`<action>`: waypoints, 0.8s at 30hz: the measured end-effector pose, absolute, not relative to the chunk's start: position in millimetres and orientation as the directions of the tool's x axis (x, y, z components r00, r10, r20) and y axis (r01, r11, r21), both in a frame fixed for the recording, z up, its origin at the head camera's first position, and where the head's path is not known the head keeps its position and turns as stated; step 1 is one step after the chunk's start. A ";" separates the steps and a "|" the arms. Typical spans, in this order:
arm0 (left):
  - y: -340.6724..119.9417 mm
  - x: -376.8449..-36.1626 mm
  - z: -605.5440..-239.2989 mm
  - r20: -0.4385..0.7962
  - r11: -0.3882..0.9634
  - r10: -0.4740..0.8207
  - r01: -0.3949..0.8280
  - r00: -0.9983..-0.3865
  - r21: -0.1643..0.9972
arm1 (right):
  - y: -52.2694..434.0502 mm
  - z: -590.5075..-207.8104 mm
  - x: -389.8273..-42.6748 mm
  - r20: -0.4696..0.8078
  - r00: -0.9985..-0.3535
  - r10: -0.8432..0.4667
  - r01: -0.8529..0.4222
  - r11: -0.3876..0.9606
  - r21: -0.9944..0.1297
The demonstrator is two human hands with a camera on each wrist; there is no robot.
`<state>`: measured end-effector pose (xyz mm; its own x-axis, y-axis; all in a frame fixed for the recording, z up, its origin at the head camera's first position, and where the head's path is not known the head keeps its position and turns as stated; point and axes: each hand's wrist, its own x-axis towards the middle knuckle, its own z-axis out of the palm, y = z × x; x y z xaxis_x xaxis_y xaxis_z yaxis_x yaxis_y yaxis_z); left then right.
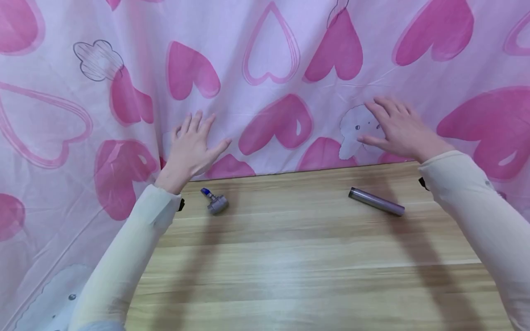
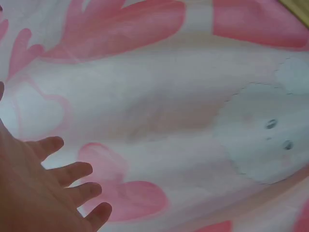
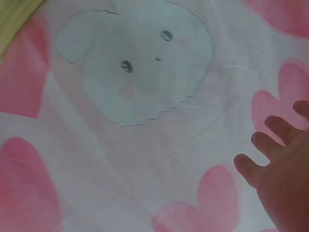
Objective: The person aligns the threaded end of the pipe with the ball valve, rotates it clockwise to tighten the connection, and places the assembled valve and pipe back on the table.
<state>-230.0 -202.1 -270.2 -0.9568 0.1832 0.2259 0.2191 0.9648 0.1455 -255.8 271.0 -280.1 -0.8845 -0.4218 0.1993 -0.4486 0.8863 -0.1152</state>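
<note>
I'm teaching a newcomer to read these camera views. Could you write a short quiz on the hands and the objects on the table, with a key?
1. True or false: the left hand and the right hand are both holding nothing.

2. What colour is the handle on the small grey fitting?
A. Red
B. Blue
C. Yellow

3. Fill in the missing word: the grey tube lies on the wooden table, nearer to the ____ hand.

Key:
1. True: both hands are open, with nothing in them.
2. B, blue.
3. Right.
</note>
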 end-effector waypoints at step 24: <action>-292.4 -219.1 -407.0 -0.007 0.769 -0.128 -0.104 -0.992 0.631 | 325.4 -392.1 -232.0 0.000 -0.957 -0.289 -0.276 0.911 -0.306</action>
